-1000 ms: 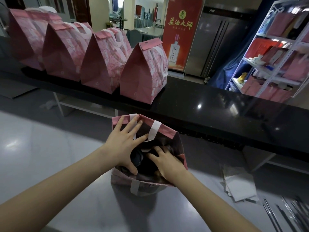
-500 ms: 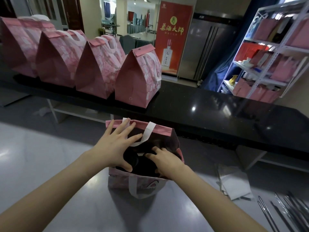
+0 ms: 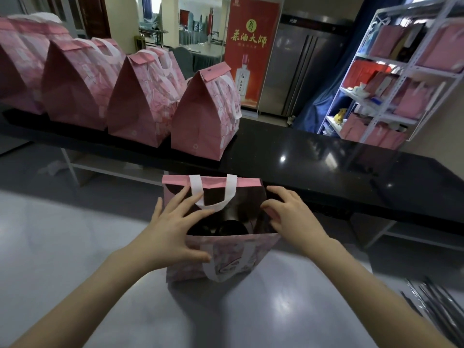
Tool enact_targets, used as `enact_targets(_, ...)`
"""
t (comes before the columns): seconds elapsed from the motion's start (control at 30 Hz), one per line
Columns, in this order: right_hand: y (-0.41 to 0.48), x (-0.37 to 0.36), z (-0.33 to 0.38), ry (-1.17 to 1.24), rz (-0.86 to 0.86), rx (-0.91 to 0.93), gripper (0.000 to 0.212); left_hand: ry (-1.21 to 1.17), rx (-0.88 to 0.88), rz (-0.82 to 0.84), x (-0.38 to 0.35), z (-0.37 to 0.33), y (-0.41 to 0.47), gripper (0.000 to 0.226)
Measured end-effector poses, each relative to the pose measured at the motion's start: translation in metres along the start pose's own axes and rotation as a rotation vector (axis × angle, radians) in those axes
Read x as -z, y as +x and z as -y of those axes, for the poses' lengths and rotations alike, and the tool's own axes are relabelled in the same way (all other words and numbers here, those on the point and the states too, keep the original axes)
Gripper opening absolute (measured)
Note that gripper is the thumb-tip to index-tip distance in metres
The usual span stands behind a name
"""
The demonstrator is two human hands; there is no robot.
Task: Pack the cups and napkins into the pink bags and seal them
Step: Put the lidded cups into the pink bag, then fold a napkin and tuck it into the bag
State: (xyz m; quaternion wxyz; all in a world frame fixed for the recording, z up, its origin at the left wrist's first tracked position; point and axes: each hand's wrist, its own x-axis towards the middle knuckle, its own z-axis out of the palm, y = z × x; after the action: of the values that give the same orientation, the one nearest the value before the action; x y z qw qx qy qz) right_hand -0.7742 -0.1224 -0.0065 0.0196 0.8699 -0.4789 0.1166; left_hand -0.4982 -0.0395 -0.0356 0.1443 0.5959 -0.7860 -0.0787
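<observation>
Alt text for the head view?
Open pink bag on a grey table, left hand spread over its left side, right hand gripping its right edge; something dark inside. Sealed pink bags line the black counter behind.

"Can you read anything from where we're standing?"

"Only the tall red standing banner (image 3: 252, 33) at upper centre. It has gold characters, 茶酒大师, under a round emblem."

"And the white bottle printed on it (image 3: 242, 79)?"

"Its label is too small to read. So is the small mark atop the grey steel refrigerator (image 3: 301, 71) beside it."
</observation>
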Motion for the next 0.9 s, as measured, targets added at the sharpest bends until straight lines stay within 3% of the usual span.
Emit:
enact_targets(0.2,-0.008,0.0,-0.007,0.221,-0.031,-0.261,0.03,-0.214,-0.094,-0.131,-0.008,0.006,0.016,0.075)
enact_targets(0.43,-0.03,0.007,-0.029,0.208,-0.058,-0.408,0.021,-0.275,-0.184,-0.217,-0.017,-0.007,0.031,0.055)
enact_targets(0.57,-0.045,0.008,-0.037,0.271,-0.048,-0.405,0.024,-0.254,-0.198,-0.258,-0.02,-0.031,0.033,0.05)
enact_targets(0.7,-0.058,0.02,-0.049,0.423,-0.13,-0.363,0.019,-0.062,-0.183,-0.363,-0.021,-0.068,0.038,0.045)
enact_targets(0.8,-0.073,0.029,-0.074,0.42,-0.139,-0.337,0.021,-0.172,-0.139,-0.429,-0.027,-0.104,0.043,0.036)
enact_targets(0.9,-0.091,0.028,-0.114,0.37,-0.079,-0.369,0.021,-0.286,-0.258,-0.432,-0.041,-0.148,0.052,0.029)
